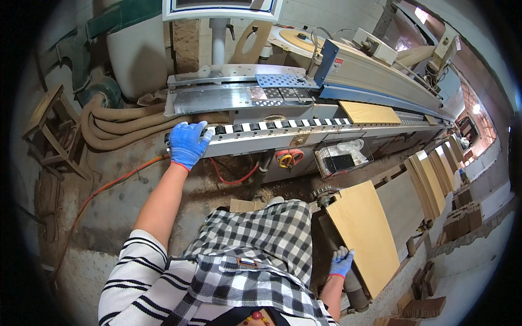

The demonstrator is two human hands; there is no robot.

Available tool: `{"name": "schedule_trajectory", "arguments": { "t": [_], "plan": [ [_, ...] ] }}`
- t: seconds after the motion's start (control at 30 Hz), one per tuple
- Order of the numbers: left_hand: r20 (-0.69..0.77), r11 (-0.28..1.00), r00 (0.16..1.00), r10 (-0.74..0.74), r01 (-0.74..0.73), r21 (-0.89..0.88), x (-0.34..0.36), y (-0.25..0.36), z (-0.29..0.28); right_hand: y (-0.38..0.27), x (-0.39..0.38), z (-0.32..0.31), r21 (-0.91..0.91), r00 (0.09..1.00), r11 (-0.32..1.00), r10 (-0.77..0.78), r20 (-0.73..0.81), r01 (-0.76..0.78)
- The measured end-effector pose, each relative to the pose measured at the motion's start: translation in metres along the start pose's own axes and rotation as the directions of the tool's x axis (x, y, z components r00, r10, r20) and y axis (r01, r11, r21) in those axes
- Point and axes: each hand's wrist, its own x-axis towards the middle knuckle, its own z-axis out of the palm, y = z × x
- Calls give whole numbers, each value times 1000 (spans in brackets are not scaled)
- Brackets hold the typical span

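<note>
My left hand, in a blue glove, lies over the near left end of a roller rail on a long machine. Its fingers are spread across the top of the rail. At the lower right my right hand, in a blue glove with greyish fingers, is at the near left edge of a pale wooden panel. Its fingers are bent at that edge, and part of the grip is hard to make out. The panel lies flat on a low conveyor or rack. A smaller wooden panel rests farther along the machine.
Stacked boards stand beyond the near panel. A wire basket with plastic and a dark item hangs under the rail, beside yellow and red tape rolls. Thick hoses, a wooden stool and an orange hose are left.
</note>
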Motion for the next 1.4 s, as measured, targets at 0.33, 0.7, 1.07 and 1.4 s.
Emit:
{"name": "schedule_trajectory", "arguments": {
  "t": [0.33,0.7,1.07,1.4],
  "plan": [
    [19,1000,1000,16,-16,-6,0,-1,-4,-19,0,-70,538,984,826,-173,-42,168],
    [74,999,997,-1,4,-38,-2,-5,-2,-73,-79,-17,137,959,956,-272,76,260],
    [324,929,900,290,-183,-322,-43,55,-98,-20,-132,247,39,774,998,15,633,-51],
    [79,996,996,-32,39,-83,-82,-37,-95,51,-156,392,-227,413,923,347,842,-312]
  ]
}}
